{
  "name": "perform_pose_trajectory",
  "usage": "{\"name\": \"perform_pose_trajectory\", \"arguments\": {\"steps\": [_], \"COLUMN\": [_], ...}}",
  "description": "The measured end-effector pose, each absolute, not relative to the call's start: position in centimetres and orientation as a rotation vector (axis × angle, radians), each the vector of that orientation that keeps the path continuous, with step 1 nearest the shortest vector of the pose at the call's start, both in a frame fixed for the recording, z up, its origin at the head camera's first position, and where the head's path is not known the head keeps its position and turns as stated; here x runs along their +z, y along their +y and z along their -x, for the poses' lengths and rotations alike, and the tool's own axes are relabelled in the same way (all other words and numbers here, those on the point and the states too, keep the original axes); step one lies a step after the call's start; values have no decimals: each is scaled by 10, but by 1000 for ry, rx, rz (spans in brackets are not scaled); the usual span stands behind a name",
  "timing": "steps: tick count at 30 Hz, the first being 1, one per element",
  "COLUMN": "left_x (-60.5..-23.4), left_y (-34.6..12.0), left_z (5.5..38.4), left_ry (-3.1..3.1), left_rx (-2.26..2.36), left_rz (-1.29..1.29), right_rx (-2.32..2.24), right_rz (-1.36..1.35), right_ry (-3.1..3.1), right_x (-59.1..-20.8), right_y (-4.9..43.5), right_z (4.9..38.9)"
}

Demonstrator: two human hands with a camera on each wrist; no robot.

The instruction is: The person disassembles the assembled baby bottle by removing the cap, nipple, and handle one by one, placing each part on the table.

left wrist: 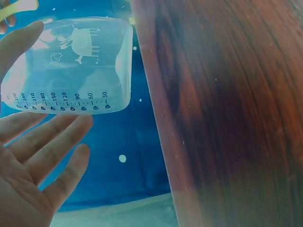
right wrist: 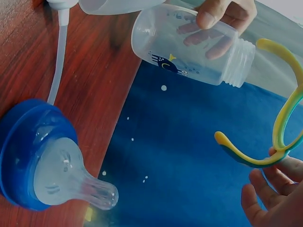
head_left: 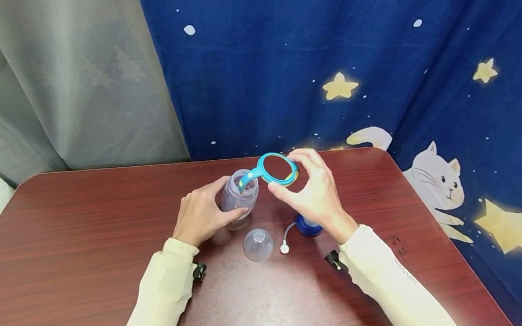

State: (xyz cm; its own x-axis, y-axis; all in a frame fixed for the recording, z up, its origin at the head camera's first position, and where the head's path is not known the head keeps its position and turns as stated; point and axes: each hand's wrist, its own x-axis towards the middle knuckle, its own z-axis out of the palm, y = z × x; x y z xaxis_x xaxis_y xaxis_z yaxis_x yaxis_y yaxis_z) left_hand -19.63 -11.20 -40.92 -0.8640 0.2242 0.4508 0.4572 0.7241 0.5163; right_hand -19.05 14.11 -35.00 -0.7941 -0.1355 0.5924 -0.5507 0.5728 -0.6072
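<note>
My left hand grips a clear baby bottle around its body, thumb on the near side and fingers beyond. The bottle's threaded mouth is uncovered; its side carries a measuring scale and printed animal figures. Between thumb and fingers, my right hand pinches a teal and yellow bottle handle by its ring. One curved arm of the handle overlaps the bottle mouth in the head view. Below my right hand lies a blue collar with a clear teat.
On the brown table, a clear dome cap lies in front of the bottle. Beside it, a thin straw tube with a white weighted end runs to the blue collar. Curtains hang behind the table's far edge.
</note>
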Motion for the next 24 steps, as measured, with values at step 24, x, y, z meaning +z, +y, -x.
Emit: {"name": "perform_pose_trajectory", "arguments": {"steps": [24], "left_x": [-412], "left_y": [-118], "left_z": [199], "left_ry": [-2596], "left_rx": [-889], "left_rz": [438], "right_rx": [955], "right_rz": [-326], "right_ry": [-2536], "right_x": [-368], "right_y": [157], "right_z": [195]}}
